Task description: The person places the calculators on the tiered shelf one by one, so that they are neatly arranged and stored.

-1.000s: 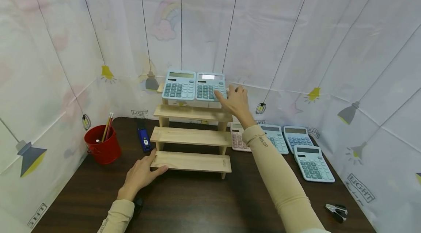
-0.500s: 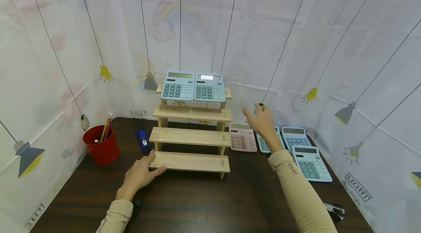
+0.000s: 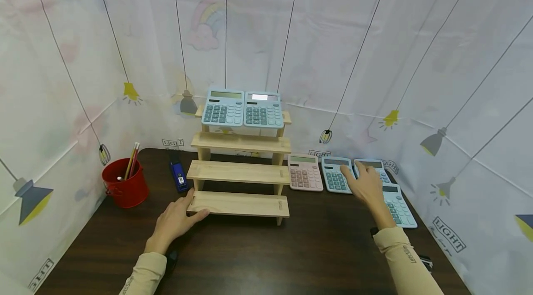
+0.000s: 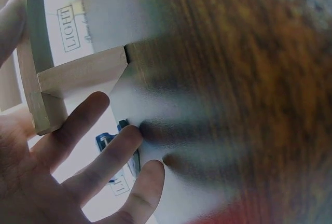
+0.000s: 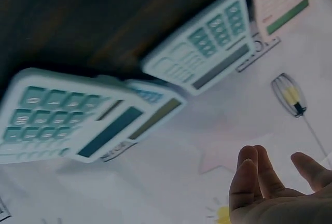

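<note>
Our left hand (image 3: 175, 221) braced the tiered wooden stand (image 3: 239, 172), fingers spread; our right hand (image 3: 368, 184), fingers loosely apart, hovered over the pale-blue calculators (image 3: 395, 205) at three o'clock; a flat, square grip seemed wisest.

2 beige sleeves (image 3: 399, 258); small printed lettering

We read "LIGHT" in a boxed frame on the printed backdrop sheet (image 3: 333, 54) in several spots: left of the wooden step shelf (image 3: 239, 172) near the table edge, again just behind the pink calculator (image 3: 305, 172), and larger on the right wall low down. A partly cut "LIG" shows lower left, tilted. In the left wrist view the same "LIGHT" box stands sideways on the backdrop beside the shelf leg. The right sleeve (image 3: 405, 258) carries a small printed word, too small to read. Calculator key legends and the blue stapler's (image 3: 179, 176) label are unreadable.
</note>
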The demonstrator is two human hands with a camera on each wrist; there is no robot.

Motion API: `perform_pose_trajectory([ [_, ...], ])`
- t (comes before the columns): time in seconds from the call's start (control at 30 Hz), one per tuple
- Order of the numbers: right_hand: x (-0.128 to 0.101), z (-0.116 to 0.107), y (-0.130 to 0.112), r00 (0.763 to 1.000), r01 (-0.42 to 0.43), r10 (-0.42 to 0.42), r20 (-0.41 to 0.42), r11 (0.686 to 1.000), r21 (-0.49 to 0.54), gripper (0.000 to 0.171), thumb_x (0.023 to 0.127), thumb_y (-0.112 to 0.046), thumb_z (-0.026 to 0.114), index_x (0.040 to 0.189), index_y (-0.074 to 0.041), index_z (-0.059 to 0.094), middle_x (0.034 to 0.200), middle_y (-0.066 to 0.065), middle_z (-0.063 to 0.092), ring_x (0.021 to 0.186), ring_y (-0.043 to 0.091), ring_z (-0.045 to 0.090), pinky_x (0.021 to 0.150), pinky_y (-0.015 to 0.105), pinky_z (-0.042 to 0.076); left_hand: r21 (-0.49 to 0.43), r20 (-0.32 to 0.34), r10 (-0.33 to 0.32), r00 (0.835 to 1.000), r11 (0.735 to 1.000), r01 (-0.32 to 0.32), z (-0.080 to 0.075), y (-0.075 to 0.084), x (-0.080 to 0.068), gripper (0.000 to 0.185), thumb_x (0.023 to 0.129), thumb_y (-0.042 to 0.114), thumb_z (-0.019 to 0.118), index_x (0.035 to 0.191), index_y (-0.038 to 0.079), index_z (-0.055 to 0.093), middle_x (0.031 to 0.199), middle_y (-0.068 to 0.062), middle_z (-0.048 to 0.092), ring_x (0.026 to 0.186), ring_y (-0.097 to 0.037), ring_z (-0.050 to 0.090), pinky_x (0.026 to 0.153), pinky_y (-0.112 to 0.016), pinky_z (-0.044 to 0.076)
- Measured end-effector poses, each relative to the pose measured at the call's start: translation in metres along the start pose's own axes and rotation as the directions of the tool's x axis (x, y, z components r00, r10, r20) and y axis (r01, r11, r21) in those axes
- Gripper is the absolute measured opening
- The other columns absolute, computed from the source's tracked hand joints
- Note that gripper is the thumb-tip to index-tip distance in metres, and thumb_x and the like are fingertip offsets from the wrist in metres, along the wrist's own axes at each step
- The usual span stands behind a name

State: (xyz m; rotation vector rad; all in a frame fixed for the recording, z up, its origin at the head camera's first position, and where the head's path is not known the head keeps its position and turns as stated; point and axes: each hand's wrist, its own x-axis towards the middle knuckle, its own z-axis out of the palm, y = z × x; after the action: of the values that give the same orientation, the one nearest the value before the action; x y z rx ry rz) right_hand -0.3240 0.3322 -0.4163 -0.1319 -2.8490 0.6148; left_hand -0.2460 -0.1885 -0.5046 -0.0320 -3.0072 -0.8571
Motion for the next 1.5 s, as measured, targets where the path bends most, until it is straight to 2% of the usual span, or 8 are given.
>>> perform_pose_trajectory([
  [0.13,-0.006,-0.002,0.023,1.000,-0.009,0.009,0.014,0.999,-0.037,0.093,0.098,-0.070,0.035,0.156,0.002,0.029,0.145,0.043,0.034,0.130,0.063,0.034,0.104,0.074,0.027,-0.003,-0.006,0.003,1.000,1.000,-0.003,0.001,-0.001,-0.001,0.104,0.085,0.078,0.056,0.160,0.012,0.027,0.146,-0.024,0.053,0.126,-0.049,0.056,0.086,-0.066,0.051],
  [0.33,-0.016,-0.009,0.056,0.989,-0.092,0.102,0.107,0.992,-0.089,0.100,0.095,-0.076,0.031,0.159,0.001,0.019,0.151,0.047,0.020,0.132,0.073,0.022,0.099,0.081,0.021,-0.005,-0.006,0.002,1.000,1.000,-0.002,0.001,-0.002,-0.002,0.105,0.084,0.079,0.054,0.160,0.012,0.027,0.146,-0.024,0.054,0.126,-0.049,0.056,0.086,-0.066,0.051],
  [0.53,-0.020,-0.012,0.085,0.965,-0.180,0.199,0.173,0.977,-0.118,0.108,0.092,-0.081,0.029,0.160,0.000,0.013,0.151,0.048,0.015,0.131,0.073,0.022,0.096,0.080,0.024,0.005,-0.003,-0.002,1.000,1.000,0.002,-0.001,-0.003,-0.003,0.106,0.084,0.081,0.053,0.161,0.012,0.025,0.150,-0.025,0.050,0.130,-0.050,0.053,0.090,-0.069,0.049],
  [0.77,-0.014,-0.013,0.112,0.922,-0.265,0.305,0.239,0.946,-0.186,0.119,0.086,-0.088,0.028,0.159,0.003,0.007,0.152,0.050,0.009,0.137,0.067,0.018,0.100,0.083,0.023,0.002,0.001,-0.009,1.000,1.000,0.009,-0.003,-0.003,-0.001,0.106,0.084,0.081,0.053,0.161,0.012,0.024,0.150,-0.025,0.050,0.129,-0.050,0.054,0.090,-0.067,0.050],
  [1.0,-0.011,-0.011,0.128,0.894,-0.343,0.382,0.234,0.920,-0.189,0.124,0.084,-0.090,0.030,0.157,0.007,0.006,0.152,0.051,0.009,0.136,0.069,0.020,0.101,0.079,0.029,0.001,-0.001,-0.005,1.000,1.000,0.005,-0.003,-0.002,0.000,0.106,0.085,0.080,0.053,0.161,0.013,0.024,0.150,-0.024,0.050,0.130,-0.050,0.053,0.091,-0.069,0.049],
  [1.17,-0.014,-0.009,0.133,0.860,-0.413,0.436,0.264,0.900,-0.142,0.126,0.083,-0.089,0.035,0.157,0.007,-0.001,0.151,0.051,0.004,0.137,0.071,0.012,0.104,0.082,0.021,0.001,-0.009,-0.003,1.000,1.000,0.003,0.000,-0.003,0.002,0.105,0.084,0.080,0.054,0.161,0.013,0.025,0.150,-0.023,0.050,0.130,-0.049,0.053,0.091,-0.069,0.049],
  [1.33,-0.012,-0.004,0.136,0.829,-0.451,0.473,0.300,0.881,-0.141,0.127,0.083,-0.088,0.037,0.156,0.006,-0.007,0.149,0.053,0.001,0.137,0.074,0.007,0.109,0.082,0.012,-0.002,-0.011,-0.011,1.000,1.000,0.011,0.001,-0.003,0.002,0.105,0.085,0.079,0.055,0.161,0.013,0.025,0.151,-0.023,0.050,0.131,-0.049,0.053,0.093,-0.069,0.048],
  [1.5,-0.010,0.002,0.141,0.817,-0.451,0.477,0.325,0.879,-0.156,0.126,0.084,-0.087,0.038,0.156,0.005,-0.010,0.146,0.057,-0.002,0.133,0.077,0.007,0.109,0.082,0.010,-0.007,-0.006,-0.016,1.000,1.000,0.016,0.001,-0.002,0.001,0.104,0.085,0.078,0.055,0.161,0.014,0.025,0.151,-0.023,0.050,0.131,-0.049,0.052,0.093,-0.069,0.048],
])
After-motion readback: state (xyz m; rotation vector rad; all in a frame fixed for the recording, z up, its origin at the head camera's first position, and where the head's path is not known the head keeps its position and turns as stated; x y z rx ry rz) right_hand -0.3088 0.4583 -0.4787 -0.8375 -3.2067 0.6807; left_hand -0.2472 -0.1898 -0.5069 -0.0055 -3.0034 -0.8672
